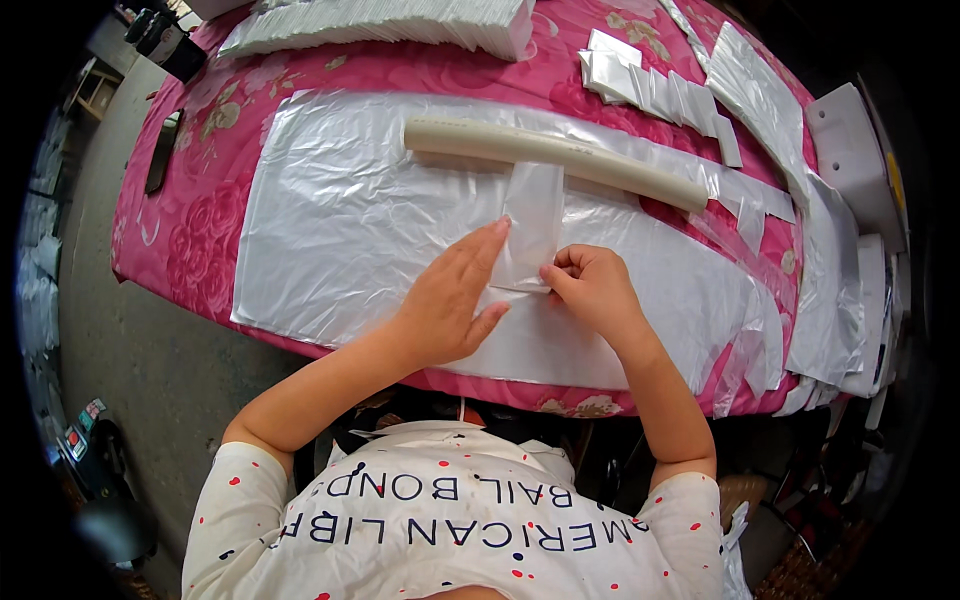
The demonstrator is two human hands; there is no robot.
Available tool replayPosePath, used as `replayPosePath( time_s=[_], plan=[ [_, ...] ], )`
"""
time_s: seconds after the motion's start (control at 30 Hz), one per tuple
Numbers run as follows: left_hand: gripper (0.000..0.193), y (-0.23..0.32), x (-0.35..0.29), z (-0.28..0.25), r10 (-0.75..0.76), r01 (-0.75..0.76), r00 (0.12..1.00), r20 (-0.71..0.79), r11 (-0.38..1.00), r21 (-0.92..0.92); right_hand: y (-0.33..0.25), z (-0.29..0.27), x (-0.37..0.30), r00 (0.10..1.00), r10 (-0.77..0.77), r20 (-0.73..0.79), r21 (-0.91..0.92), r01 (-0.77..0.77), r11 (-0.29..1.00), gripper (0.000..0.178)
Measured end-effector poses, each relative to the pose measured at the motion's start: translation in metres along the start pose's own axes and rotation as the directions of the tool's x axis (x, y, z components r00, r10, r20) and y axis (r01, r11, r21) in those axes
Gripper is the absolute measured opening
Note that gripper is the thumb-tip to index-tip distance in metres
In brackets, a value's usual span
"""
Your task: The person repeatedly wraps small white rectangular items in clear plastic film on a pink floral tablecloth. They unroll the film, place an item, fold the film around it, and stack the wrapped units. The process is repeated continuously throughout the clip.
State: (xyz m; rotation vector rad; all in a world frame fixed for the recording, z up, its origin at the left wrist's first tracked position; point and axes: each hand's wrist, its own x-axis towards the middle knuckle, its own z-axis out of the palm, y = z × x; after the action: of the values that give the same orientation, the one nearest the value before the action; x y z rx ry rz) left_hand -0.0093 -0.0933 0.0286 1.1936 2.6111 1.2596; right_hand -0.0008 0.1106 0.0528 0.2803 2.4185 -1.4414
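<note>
A narrow folded piece of clear plastic film [533,225] lies on a broad stack of thin plastic sheets [340,220]. Its far end meets the beige plastic pipe [550,153], which lies across the sheets; whether it runs underneath cannot be made out. My left hand [445,295] is open, fingers stretched together and thumb apart, with its fingertips at the left edge of the folded film. At the film's near right corner my right hand [595,290] is closed, thumb and forefinger pinching the edge.
A pink flowered cloth [205,235] covers the table. At the far side stands a long row of folded white film [390,28]; smaller folded pieces [655,90] fan out at far right. A dark phone-like object [164,152] and a dark cup [165,45] are at left, white bins [855,150] at right.
</note>
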Motion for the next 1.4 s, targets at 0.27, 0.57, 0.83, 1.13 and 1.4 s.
replayPosePath(
  time_s=[0.27,0.57,0.83,1.13,1.4],
  plan=[
    [0.074,0.004,-0.006,0.022,-0.036,-0.066,0.961,0.274,0.934,0.352,-0.001,0.009,-0.009,0.958,-0.201,-0.203,-0.294,0.136,0.946,0.031],
    [0.058,-0.001,0.019,0.010,0.068,-0.116,0.985,0.157,0.938,0.327,0.024,-0.014,0.015,0.623,-0.755,0.204,-0.620,0.679,0.392,0.041],
    [0.041,-0.011,0.022,0.019,0.205,-0.245,0.970,0.134,0.831,0.499,0.020,-0.017,0.023,0.663,-0.731,0.160,-0.516,0.687,0.511,0.044],
    [0.038,-0.010,0.014,0.011,0.263,-0.321,0.947,0.187,0.828,0.460,0.024,-0.014,0.021,0.645,-0.755,0.120,-0.554,0.675,0.488,0.041],
    [0.060,-0.004,-0.020,-0.001,0.303,-0.326,0.925,0.231,0.943,0.064,0.035,0.011,-0.034,0.580,-0.802,0.144,-0.507,0.739,0.443,0.037]
  ],
)
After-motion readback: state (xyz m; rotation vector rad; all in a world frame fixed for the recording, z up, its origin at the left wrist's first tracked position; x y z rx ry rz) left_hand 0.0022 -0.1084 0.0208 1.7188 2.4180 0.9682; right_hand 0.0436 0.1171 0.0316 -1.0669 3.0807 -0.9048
